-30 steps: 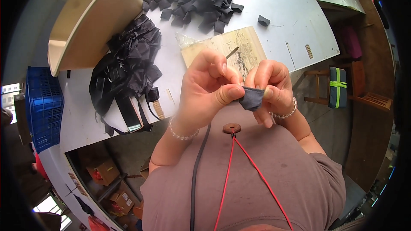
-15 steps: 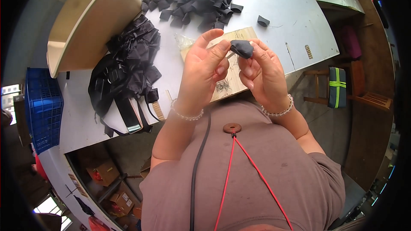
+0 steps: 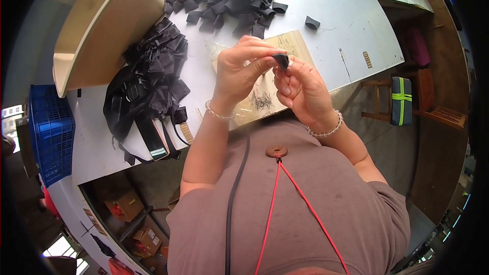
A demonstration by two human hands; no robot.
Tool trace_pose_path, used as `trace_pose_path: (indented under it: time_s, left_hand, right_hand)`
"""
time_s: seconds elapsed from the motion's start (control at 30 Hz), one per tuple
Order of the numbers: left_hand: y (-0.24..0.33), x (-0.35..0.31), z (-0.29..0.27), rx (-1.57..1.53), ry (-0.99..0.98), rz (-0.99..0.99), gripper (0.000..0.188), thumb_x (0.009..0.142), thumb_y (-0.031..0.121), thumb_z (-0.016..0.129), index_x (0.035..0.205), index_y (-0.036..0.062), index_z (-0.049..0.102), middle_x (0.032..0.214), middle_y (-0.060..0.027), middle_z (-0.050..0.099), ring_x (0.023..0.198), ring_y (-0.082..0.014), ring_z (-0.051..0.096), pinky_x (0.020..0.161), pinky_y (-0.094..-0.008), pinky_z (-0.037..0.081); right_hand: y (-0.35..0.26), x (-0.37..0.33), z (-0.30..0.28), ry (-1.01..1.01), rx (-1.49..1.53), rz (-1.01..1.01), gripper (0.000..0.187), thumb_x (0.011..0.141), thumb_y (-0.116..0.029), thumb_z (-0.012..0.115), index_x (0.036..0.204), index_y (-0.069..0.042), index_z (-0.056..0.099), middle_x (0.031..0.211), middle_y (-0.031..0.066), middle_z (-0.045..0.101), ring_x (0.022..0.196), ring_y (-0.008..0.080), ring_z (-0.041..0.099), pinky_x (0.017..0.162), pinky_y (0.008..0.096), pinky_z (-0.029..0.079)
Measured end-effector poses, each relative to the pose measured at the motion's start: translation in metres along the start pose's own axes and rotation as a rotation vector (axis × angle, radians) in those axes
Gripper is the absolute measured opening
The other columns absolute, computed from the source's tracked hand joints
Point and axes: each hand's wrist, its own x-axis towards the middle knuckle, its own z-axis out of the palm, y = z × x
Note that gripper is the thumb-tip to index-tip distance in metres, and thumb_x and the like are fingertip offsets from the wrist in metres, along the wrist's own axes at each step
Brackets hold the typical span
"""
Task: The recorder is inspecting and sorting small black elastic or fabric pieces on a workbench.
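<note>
Small black webbing piece point(image 3: 280, 61) pinched between both my hands, left hand point(image 3: 242, 69) and right hand point(image 3: 300, 89) fingertips meeting on it, raised above the tabletop point(image 3: 346, 25), equally near both.

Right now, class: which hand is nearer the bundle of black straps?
Left. The left hand is just right of the straps; the right hand lies beyond it, farther right.
</note>
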Motion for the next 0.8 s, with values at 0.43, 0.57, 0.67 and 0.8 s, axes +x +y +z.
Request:
trace_pose_path:
  time_s: [0.43,0.57,0.67,0.8]
  left_hand:
    - [0.017,-0.01,-0.002,0.232,0.039,0.005,0.014,0.075,0.007,0.072,0.089,0.0052,0.071,0.089,-0.0081,0.068,0.085,-0.018,0.058,0.076,-0.029,0.043]
    - [0.03,-0.009,-0.005,0.279,0.021,-0.002,0.019,0.073,0.006,0.073,0.092,0.0064,0.071,0.096,-0.0083,0.066,0.094,-0.0189,0.056,0.082,-0.0297,0.044]
    - [0.04,-0.002,-0.001,0.21,0.031,-0.054,0.022,0.071,0.01,0.075,0.093,0.0069,0.071,0.097,-0.0086,0.065,0.096,-0.0191,0.056,0.085,-0.0297,0.044]
    - [0.033,0.005,-0.003,0.322,-0.078,0.083,0.019,0.07,0.012,0.076,0.088,0.0067,0.072,0.088,-0.0058,0.065,0.083,-0.0166,0.055,0.077,-0.0302,0.045]
  right_hand:
    - [-0.001,-0.002,0.008,0.089,-0.686,-0.647,0.03,0.082,-0.013,0.066,0.107,0.0,0.055,0.09,0.0055,0.058,0.069,0.0078,0.053,0.055,0.0207,0.047]
    - [-0.006,0.0,0.004,0.018,-1.061,-0.912,0.036,0.07,0.001,0.074,0.105,-0.002,0.063,0.095,0.0088,0.062,0.072,0.0096,0.058,0.058,0.0206,0.048]
    - [-0.008,0.002,0.004,0.041,-1.103,-0.994,0.025,0.073,0.007,0.069,0.097,0.0,0.066,0.092,0.0099,0.064,0.07,0.0106,0.059,0.057,0.0203,0.049]
    - [-0.01,-0.001,0.002,0.012,-1.183,-1.031,0.026,0.073,0.007,0.07,0.098,0.0,0.066,0.091,0.01,0.063,0.071,0.0113,0.06,0.058,0.0209,0.05]
